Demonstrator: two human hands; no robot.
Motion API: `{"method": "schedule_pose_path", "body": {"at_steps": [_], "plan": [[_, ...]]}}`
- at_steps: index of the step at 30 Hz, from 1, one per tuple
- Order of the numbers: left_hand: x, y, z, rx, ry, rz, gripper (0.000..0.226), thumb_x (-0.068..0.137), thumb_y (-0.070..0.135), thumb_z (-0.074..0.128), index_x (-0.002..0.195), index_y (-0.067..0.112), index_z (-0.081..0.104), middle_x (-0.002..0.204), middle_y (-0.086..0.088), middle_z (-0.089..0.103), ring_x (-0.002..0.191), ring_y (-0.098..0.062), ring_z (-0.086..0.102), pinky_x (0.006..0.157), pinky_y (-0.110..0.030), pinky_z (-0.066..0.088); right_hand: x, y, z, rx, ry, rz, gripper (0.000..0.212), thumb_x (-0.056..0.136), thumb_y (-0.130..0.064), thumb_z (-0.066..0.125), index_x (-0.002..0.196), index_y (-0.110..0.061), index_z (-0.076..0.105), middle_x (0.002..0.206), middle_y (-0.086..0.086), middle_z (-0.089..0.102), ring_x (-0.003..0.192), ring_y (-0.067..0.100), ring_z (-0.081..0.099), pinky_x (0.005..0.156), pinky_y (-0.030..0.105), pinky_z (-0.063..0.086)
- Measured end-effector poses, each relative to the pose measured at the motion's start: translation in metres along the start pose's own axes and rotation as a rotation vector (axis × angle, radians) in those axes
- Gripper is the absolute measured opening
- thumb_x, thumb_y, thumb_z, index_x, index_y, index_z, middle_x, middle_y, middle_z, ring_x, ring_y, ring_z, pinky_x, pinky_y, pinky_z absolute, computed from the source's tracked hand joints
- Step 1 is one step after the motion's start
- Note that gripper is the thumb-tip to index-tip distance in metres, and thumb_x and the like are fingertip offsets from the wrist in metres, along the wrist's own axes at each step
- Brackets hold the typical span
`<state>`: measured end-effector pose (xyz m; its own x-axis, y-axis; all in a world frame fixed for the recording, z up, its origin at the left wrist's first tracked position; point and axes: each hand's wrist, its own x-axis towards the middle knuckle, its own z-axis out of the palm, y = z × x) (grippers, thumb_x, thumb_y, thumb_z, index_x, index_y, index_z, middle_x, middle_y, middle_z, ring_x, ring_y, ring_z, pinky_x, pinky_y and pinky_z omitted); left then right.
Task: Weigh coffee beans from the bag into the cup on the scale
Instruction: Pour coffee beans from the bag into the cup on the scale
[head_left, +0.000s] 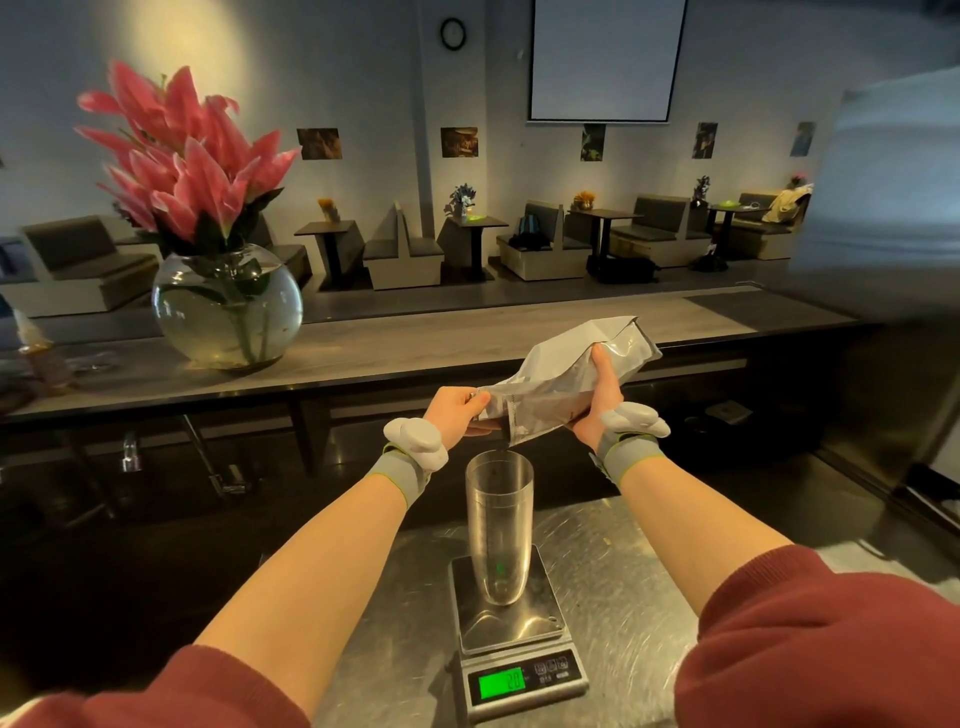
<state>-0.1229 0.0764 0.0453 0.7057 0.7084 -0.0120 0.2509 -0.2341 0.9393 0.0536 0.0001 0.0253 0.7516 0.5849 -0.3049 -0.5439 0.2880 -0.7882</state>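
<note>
A silver foil coffee bag (561, 376) is tilted with its open mouth down and to the left, just above a tall clear plastic cup (500, 525). My left hand (460, 415) pinches the bag's mouth end. My right hand (597, 402) grips the bag's body from below, thumb across its side. A few dark beans show at the bag's mouth over the cup rim. The cup stands upright on a steel digital scale (511, 631), whose green display (501, 684) is lit. The cup's bottom looks nearly bare.
The scale sits on a steel counter (623, 587). Beyond it runs a raised wooden bar top (415, 338) with a round glass vase of pink flowers (226, 306) at the left. A large steel appliance (883, 260) stands at the right.
</note>
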Motion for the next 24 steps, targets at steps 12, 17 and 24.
{"method": "schedule_pose_path", "body": {"at_steps": [12,17,24], "plan": [[-0.0007,-0.0004,0.0025,0.072,0.009,-0.002,0.035,0.097,0.020,0.041,0.125,0.002,0.053,0.129,-0.020,0.057,0.114,-0.035,0.061,0.096,-0.040,0.052,-0.0025,-0.0014,-0.0010,-0.033,0.062,-0.020,0.103,0.063,-0.069,0.067,0.148,-0.029,0.023,0.141,0.007,0.044,0.126,0.032,0.047,0.106,0.056,0.040],[0.0002,0.0008,0.0025,0.073,0.031,0.003,0.034,0.097,0.019,0.042,0.122,0.000,0.055,0.126,-0.021,0.059,0.110,-0.036,0.062,0.094,-0.042,0.053,-0.0039,-0.0035,0.0001,-0.044,0.056,-0.016,0.103,0.063,-0.070,0.066,0.148,-0.031,0.022,0.141,0.007,0.044,0.126,0.031,0.047,0.106,0.056,0.040],[-0.0005,-0.0007,0.0028,0.038,0.034,-0.003,0.033,0.097,0.018,0.042,0.122,0.001,0.054,0.127,-0.020,0.058,0.111,-0.036,0.062,0.095,-0.042,0.052,-0.0066,-0.0041,0.0028,-0.058,0.076,-0.023,0.104,0.062,-0.071,0.066,0.147,-0.030,0.023,0.141,0.006,0.045,0.126,0.031,0.047,0.107,0.055,0.039]]}}
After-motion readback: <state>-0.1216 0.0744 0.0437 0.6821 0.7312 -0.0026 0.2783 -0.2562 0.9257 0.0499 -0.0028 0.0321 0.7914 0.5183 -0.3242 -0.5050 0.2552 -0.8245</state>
